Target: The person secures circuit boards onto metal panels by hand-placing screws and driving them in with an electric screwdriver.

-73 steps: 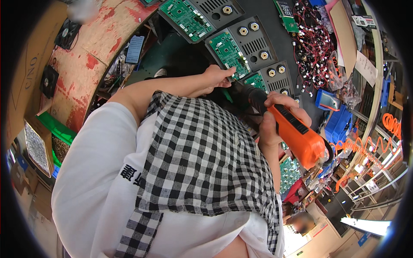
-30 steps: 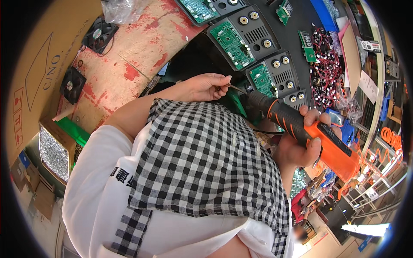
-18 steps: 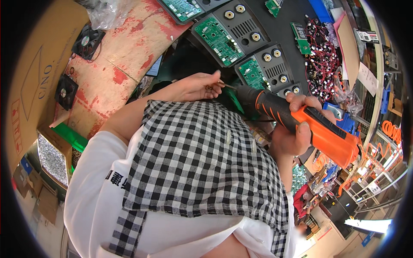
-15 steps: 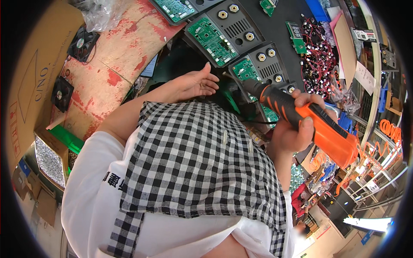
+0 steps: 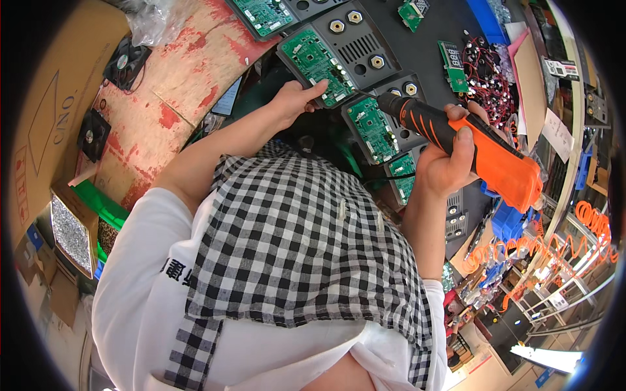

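Note:
My right hand (image 5: pixel 450 156) is wrapped round an orange and black electric screwdriver (image 5: pixel 486 156). Its thin bit points left, and the tip is at the lower right corner of a green circuit board (image 5: pixel 317 65) mounted on a dark grey panel (image 5: pixel 360 42). At that board's near edge, my left hand (image 5: pixel 295 104) pinches the panel, thumb on top and fingers below. Slots and brass fittings show on the panel. A second circuit board (image 5: pixel 372 128) on a similar panel lies just to the right, partly under the screwdriver.
More panels with boards lie in a row, one at the far side (image 5: pixel 264 14) and one nearer me (image 5: pixel 403 179). A heap of red and black wired parts (image 5: pixel 486 85) lies right, beside a small display board (image 5: pixel 452 65). Black fans (image 5: pixel 125 63) sit on the worn red-and-cream surface (image 5: pixel 176 85).
My left hand has moved up and forward, from open in the air to the panel's edge. The screwdriver has risen, bringing its tip from the second panel's edge to the first board's corner.

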Available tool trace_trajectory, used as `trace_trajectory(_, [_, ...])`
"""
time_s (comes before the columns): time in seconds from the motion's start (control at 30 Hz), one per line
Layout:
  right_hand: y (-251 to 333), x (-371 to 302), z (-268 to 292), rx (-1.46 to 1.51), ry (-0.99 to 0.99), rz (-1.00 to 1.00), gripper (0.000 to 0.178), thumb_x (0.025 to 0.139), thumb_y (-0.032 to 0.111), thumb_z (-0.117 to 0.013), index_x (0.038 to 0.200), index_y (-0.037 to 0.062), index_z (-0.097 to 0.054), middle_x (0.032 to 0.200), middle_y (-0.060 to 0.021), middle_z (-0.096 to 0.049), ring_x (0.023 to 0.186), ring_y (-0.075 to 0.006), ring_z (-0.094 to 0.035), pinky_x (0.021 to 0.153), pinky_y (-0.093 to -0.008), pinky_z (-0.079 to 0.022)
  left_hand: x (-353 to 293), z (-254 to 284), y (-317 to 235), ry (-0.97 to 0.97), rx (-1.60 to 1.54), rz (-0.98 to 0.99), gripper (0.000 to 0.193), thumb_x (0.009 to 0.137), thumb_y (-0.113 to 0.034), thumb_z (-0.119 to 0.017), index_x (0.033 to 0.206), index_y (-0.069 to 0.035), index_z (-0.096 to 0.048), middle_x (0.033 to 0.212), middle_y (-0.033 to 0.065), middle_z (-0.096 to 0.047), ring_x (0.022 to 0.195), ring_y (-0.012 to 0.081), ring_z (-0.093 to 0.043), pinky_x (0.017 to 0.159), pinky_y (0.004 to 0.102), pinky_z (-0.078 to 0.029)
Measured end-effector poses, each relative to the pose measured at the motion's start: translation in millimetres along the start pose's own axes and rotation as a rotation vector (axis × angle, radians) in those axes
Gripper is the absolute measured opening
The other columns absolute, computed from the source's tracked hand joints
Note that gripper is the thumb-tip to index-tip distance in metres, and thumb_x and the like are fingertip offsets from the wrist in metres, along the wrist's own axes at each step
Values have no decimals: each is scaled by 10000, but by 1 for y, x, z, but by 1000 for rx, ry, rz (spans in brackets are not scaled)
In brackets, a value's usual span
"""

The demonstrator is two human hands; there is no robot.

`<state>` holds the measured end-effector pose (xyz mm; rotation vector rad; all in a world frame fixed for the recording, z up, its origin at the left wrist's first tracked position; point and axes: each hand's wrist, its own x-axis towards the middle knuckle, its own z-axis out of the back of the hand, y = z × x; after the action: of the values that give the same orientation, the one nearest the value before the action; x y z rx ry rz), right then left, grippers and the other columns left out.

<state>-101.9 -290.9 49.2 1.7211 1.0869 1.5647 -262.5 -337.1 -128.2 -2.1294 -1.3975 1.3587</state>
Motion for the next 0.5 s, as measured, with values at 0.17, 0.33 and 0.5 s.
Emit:
trace_trajectory(0.17, [3, -3, -6, -68, 42, 24, 314, 640, -7, -481, 916, -9, -331, 891, -223, -499, 692, -241, -524, 699, -378, -435, -2, 4, 5, -19, 20, -42, 313, 756, -329, -583, 833, -26, -555, 745, 28, -568, 586, 90, -473, 509, 208, -360])
trace_trajectory(0.33, [7, -5, -10, -132, 202, 63, 311, 635, -25, -503, 899, -7, -339, 876, -211, -508, 668, -223, -529, 642, -338, -453, -4, 4, 9, -20, 24, -59, 312, 753, -327, -585, 805, -20, -561, 705, 30, -563, 568, 91, -477, 499, 208, -368])
trace_trajectory(0.5, [7, -9, -26, -271, 435, 106, 314, 632, -42, -499, 883, 13, -318, 796, -199, -507, 635, -218, -514, 636, -350, -449, -6, 0, 9, -27, 38, -84, 289, 762, -309, -577, 797, -22, -562, 696, 29, -560, 560, 87, -473, 491, 208, -365])
